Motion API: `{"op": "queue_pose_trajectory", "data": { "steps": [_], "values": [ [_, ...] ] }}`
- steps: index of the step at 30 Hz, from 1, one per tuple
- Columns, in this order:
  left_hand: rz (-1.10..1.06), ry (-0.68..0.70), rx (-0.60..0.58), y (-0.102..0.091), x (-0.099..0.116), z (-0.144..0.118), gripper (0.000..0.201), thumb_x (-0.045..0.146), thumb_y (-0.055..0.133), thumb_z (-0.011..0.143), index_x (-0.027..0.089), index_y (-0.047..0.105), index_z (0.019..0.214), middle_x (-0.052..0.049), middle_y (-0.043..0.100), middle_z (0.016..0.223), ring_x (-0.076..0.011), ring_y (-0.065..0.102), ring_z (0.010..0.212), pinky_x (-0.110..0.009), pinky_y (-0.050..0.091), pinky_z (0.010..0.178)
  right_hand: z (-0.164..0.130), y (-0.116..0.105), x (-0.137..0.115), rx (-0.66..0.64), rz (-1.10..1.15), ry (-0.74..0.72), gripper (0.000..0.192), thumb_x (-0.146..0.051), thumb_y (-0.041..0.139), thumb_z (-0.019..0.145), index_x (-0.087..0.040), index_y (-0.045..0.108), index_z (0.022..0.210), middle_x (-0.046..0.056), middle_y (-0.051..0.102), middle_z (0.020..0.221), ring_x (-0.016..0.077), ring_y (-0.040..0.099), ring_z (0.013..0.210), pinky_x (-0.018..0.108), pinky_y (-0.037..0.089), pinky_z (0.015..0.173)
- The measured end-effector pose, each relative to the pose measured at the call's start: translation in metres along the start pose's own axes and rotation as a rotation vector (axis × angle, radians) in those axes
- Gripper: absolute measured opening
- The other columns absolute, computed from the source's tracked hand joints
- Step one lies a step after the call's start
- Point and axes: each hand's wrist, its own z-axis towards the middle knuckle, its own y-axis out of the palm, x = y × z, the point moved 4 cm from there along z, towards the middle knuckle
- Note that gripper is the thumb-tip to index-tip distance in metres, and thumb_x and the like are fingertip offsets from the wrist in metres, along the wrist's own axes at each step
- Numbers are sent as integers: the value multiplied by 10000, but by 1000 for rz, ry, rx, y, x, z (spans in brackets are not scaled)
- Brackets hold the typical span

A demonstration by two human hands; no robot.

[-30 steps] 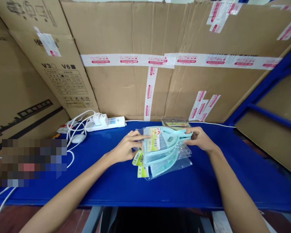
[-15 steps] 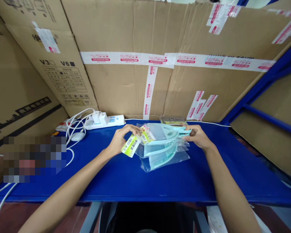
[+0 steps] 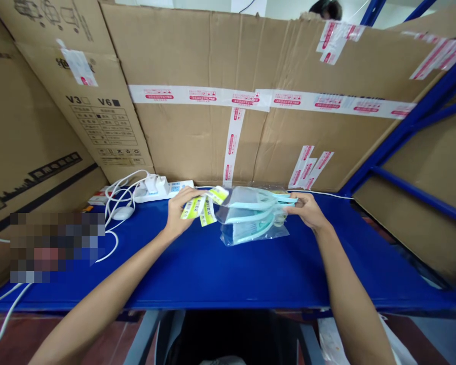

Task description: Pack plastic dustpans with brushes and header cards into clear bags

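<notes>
Several pale turquoise dustpan-and-brush sets (image 3: pixel 251 215) in clear plastic bags are held together, slightly fanned, above the blue table. My right hand (image 3: pixel 309 210) is closed around their bunched handle ends at the right. At the left, my left hand (image 3: pixel 179 209) is closed on the yellow-green and white label cards (image 3: pixel 208 212) at the tops of the bags. Several cards spread out from its fingers. Bristles and curved dustpan rims show through the plastic. How many sets overlap there I cannot tell.
The blue table (image 3: pixel 220 284) ends at a tall cardboard wall (image 3: pixel 190 137) with tape. A white power strip (image 3: pixel 180 187) with plugs and cables lies at the back left. A blue metal frame (image 3: pixel 387 137) stands on the right. Someone's head (image 3: pixel 329 9) shows above the cardboard.
My left hand has shifted left with the label cards, which now fan out more. The bagged sets are drawn closer together and sit higher in view. My right hand keeps hold of the handles.
</notes>
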Motion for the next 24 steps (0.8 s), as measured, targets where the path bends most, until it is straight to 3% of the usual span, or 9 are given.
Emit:
{"op": "queue_pose_trajectory", "data": {
  "steps": [4,6,9,12,16,20,24],
  "values": [
    [41,-171,169,-7,-21,0,107,289,701,847,220,653,915,-42,713,936,-232,689,912,-376,545,850,1,15,-1,-2,-57,-30,519,-512,1011,567,-217,588,631,10,648,728,178,606,675,314,526,616],
    [-24,-196,223,-10,-28,1,226,352,707,866,232,516,841,-46,695,966,-230,695,947,-369,551,873,0,28,-2,-40,-79,-49,537,-543,1002,569,-215,581,629,10,625,733,169,583,670,304,503,602],
    [-45,-260,315,-18,-41,3,279,348,645,897,252,389,839,-55,700,1019,-242,693,1008,-380,542,905,-2,47,-5,-118,-177,-92,524,-548,973,609,-205,579,651,6,592,752,148,542,666,282,448,581],
    [58,-326,331,-26,-56,3,212,241,597,838,260,396,900,-28,691,937,-240,676,956,-384,515,899,-4,58,-4,-176,-321,-156,449,-525,898,708,-203,586,681,-4,565,737,139,498,655,277,395,575],
    [245,-381,211,-28,-74,0,380,187,623,708,243,440,1036,-22,648,938,-227,661,873,-341,500,788,-5,66,1,-205,-531,-292,351,-444,791,827,-212,565,692,-11,561,711,147,476,663,289,357,613],
    [489,-435,-33,-22,-88,-5,486,220,656,721,203,510,1184,-103,667,1077,-305,669,1001,-391,511,846,-9,79,6,-269,-719,-451,299,-311,729,901,-204,563,675,-1,589,721,151,515,670,297,350,679],
    [650,-468,-266,-22,-93,-2,450,261,686,729,179,581,1159,-131,681,1047,-354,650,1041,-442,515,914,-11,88,14,-274,-917,-418,293,-291,753,913,-190,613,677,28,635,764,157,543,674,289,335,665]
  ]
}}
